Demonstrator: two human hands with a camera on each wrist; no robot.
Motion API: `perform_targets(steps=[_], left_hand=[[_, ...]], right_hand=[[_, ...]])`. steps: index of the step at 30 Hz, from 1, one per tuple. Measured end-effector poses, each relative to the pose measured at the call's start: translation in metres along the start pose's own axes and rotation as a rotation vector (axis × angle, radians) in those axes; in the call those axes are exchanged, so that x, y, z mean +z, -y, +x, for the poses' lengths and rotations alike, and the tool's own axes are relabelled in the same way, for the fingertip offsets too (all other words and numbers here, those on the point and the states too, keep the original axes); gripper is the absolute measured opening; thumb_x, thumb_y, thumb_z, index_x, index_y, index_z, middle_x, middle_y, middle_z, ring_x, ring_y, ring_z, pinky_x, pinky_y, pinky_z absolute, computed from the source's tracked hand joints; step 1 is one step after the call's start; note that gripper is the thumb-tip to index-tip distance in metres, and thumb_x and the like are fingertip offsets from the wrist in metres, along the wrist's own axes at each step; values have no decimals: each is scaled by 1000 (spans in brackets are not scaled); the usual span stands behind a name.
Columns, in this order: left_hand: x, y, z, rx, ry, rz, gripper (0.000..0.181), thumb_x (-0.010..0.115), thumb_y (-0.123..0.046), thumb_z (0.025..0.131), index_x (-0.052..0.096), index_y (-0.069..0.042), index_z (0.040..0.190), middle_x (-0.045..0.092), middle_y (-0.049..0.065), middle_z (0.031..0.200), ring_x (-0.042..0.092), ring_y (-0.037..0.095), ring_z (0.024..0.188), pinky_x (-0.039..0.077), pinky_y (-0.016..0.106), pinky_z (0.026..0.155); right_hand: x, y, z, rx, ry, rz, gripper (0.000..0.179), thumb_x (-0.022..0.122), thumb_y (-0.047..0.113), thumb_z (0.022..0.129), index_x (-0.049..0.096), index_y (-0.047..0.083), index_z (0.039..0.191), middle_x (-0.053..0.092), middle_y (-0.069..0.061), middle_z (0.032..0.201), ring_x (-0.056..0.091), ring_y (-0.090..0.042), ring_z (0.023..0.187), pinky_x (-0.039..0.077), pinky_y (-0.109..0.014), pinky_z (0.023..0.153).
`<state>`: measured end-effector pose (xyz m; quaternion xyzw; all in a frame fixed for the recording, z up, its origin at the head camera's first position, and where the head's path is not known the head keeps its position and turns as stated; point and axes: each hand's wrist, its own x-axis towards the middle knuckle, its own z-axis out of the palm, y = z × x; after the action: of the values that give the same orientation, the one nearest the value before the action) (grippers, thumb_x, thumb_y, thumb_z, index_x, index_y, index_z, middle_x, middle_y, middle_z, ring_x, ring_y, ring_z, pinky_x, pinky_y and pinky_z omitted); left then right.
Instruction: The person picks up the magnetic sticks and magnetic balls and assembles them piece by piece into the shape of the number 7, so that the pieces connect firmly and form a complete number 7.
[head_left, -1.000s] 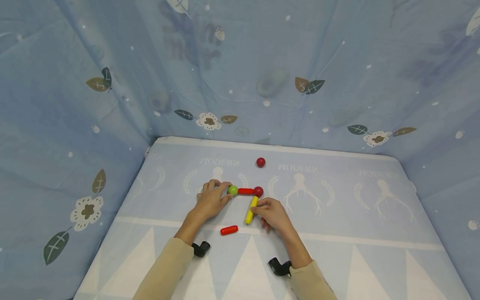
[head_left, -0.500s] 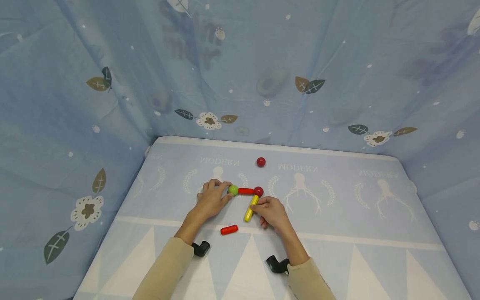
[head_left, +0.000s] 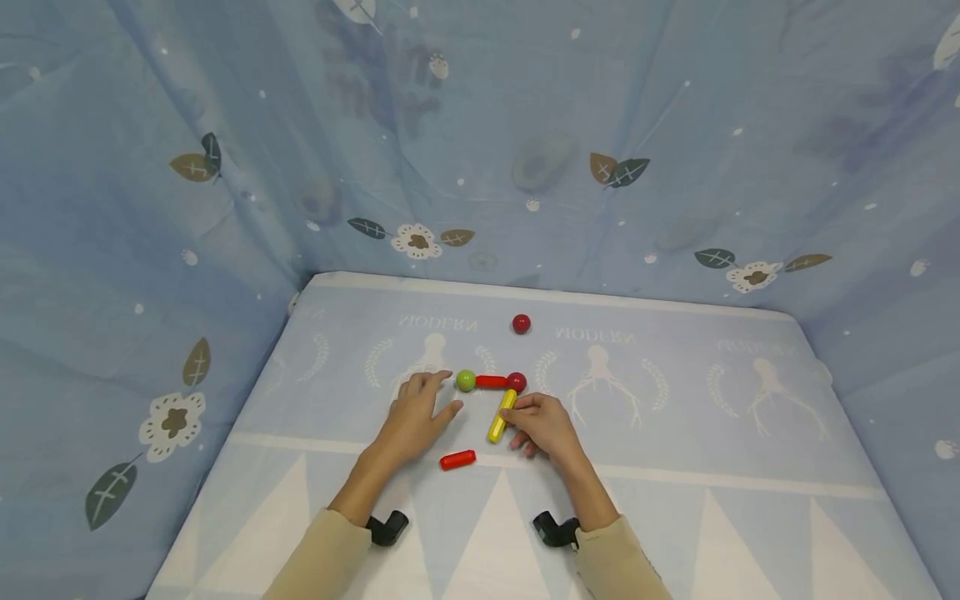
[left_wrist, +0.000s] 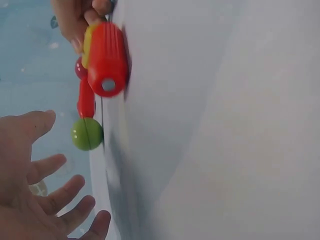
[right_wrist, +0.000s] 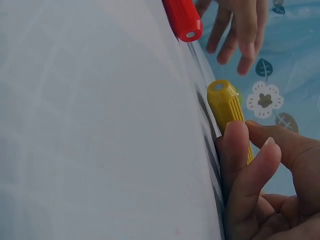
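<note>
My right hand (head_left: 546, 425) pinches a yellow magnetic rod (head_left: 502, 417) between thumb and fingers; the rod's far end meets a dark red ball (head_left: 516, 382). From that ball a red magnetic rod (head_left: 491, 382) runs left to a green ball (head_left: 466, 381), all in one line on the table. My left hand (head_left: 415, 418) is apart from the green ball, fingers spread and holding nothing. In the left wrist view a loose red rod (left_wrist: 108, 60) shows a metal disc in its end. A similar disc sits in the yellow rod's near end (right_wrist: 220, 89) in the right wrist view.
The loose red rod (head_left: 457, 460) lies nearer to me, between my forearms. Another red ball (head_left: 521, 323) sits farther back. Blue patterned curtain (head_left: 480, 150) hangs behind and beside the cloth-covered table (head_left: 675, 400). Black wrist-camera mounts (head_left: 555, 529) stick out from both sleeves.
My left hand has let go of the green ball and drawn back toward me, its fingers spreading. The yellow rod has shifted slightly up against the dark red ball, still in my right hand.
</note>
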<state>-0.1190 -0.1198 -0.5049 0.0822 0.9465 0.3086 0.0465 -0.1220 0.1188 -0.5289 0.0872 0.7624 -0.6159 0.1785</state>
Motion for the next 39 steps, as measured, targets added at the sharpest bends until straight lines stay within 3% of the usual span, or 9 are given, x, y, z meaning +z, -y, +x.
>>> perform_targets(steps=[7, 14, 18, 23, 28, 34, 39], left_hand=[[2, -10, -39, 7, 31, -114, 57, 73, -36, 93, 53, -15, 143, 52, 11, 134, 50, 30, 123, 45, 49, 100], [10, -11, -59, -4, 54, -189, 57, 77, -36, 90, 56, -18, 140, 53, 5, 132, 50, 27, 126, 43, 49, 102], [14, -11, -62, 21, 60, -185, 53, 78, -35, 89, 59, -18, 136, 55, 3, 128, 52, 25, 123, 43, 47, 101], [16, -11, -63, 34, 101, -103, 48, 79, -31, 88, 62, -18, 131, 54, 2, 120, 52, 25, 112, 45, 47, 92], [18, -12, -62, 30, 143, -43, 41, 78, -30, 89, 63, -20, 125, 49, -1, 113, 47, 22, 105, 39, 47, 86], [20, -15, -59, 62, 137, 12, 24, 77, -24, 90, 63, -22, 108, 47, -3, 99, 44, 19, 93, 35, 42, 75], [20, -15, -58, 71, 137, 25, 21, 77, -22, 90, 62, -22, 104, 45, -6, 90, 42, 16, 85, 33, 39, 69]], right_hand=[[-1, 0, 0, 7, 2, 14, 38, 79, 27, 87, 60, 0, 106, 70, -11, 75, 63, -20, 48, 45, -26, 40], [-2, -2, -1, 5, 10, 34, 39, 80, 26, 87, 60, -1, 107, 70, -11, 76, 64, -20, 49, 45, -26, 39], [-3, -2, -1, -4, 11, 35, 39, 80, 27, 87, 60, -1, 106, 71, -11, 76, 65, -20, 50, 45, -26, 39], [-2, -3, -1, -2, 5, 18, 39, 79, 28, 88, 61, 0, 106, 71, -10, 78, 66, -22, 51, 46, -26, 40], [0, -3, -1, -4, 6, 27, 39, 79, 28, 87, 61, 0, 107, 71, -10, 80, 67, -23, 53, 47, -27, 41], [1, -3, -1, -17, 7, 29, 39, 79, 27, 87, 61, -1, 107, 72, -10, 79, 67, -23, 52, 47, -27, 41], [1, -2, -2, -19, 5, 21, 39, 79, 28, 87, 61, -1, 107, 72, -10, 79, 67, -24, 52, 47, -27, 41]])
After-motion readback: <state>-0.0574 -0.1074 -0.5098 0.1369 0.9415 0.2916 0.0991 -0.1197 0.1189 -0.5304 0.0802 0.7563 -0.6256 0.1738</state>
